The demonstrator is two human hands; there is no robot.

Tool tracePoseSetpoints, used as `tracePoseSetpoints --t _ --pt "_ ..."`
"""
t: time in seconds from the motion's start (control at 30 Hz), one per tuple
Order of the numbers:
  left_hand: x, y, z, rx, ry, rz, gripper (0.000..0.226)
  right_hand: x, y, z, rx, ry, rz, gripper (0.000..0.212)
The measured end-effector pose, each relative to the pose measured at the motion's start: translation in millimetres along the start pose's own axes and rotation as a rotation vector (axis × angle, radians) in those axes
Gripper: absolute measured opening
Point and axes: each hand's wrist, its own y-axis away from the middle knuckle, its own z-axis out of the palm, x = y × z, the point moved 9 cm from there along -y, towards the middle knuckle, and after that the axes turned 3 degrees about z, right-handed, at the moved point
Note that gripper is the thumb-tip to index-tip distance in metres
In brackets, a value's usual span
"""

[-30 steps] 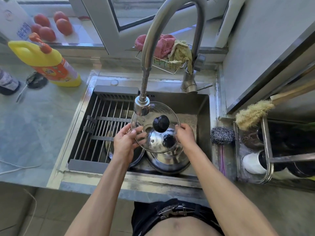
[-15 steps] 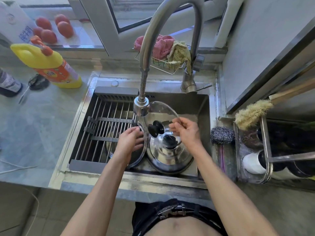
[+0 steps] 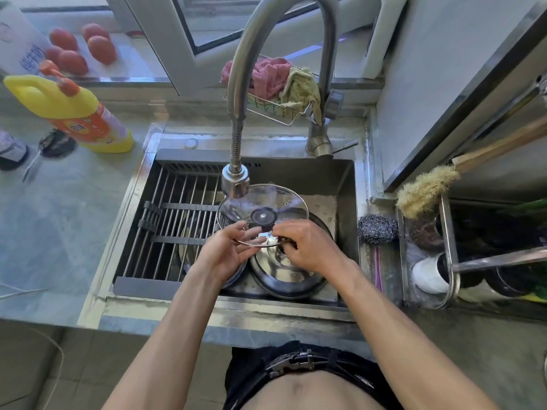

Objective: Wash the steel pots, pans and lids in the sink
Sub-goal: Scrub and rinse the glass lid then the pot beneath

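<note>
A glass lid (image 3: 278,204) with a steel rim and a black knob is held over the sink (image 3: 344,184), just under the faucet head (image 3: 235,182), with its underside facing me. My left hand (image 3: 228,253) grips its near rim from the left. My right hand (image 3: 307,247) grips the near rim from the right. Below them a steel lid (image 3: 287,276) with a dark knob lies in the sink basin. A second steel piece (image 3: 189,247) lies under the rack and my left hand, mostly hidden.
A roll-up drying rack (image 3: 174,208) covers the sink's left half. A yellow detergent bottle (image 3: 74,112) lies on the left counter. A steel scourer (image 3: 377,229) and a brush (image 3: 423,190) sit right of the sink. Cloths (image 3: 275,78) fill a wire basket behind the faucet.
The glass lid has been turned over from knob facing me to underside facing me. Both hands have shifted along the rim to its near edge.
</note>
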Motion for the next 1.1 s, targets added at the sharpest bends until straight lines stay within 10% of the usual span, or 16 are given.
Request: tracePoseSetpoints --t 0.5,0.8,1.1 --pt "3.3 -16.3 -22.7 -0.034 -0.139 0.011 0.05 65.6 18.7 -9.3 0.136 -0.146 0.521 0.034" --pt "13.1 -14.7 -5.4 -0.02 -0.313 0.097 0.045 -7.8 -7.8 65.8 -0.362 0.176 0.09 0.052" --pt "19.8 -6.1 -14.2 -0.104 -0.353 0.18 0.06 14.8 -62.3 65.3 -0.395 0.366 0.119 0.066"
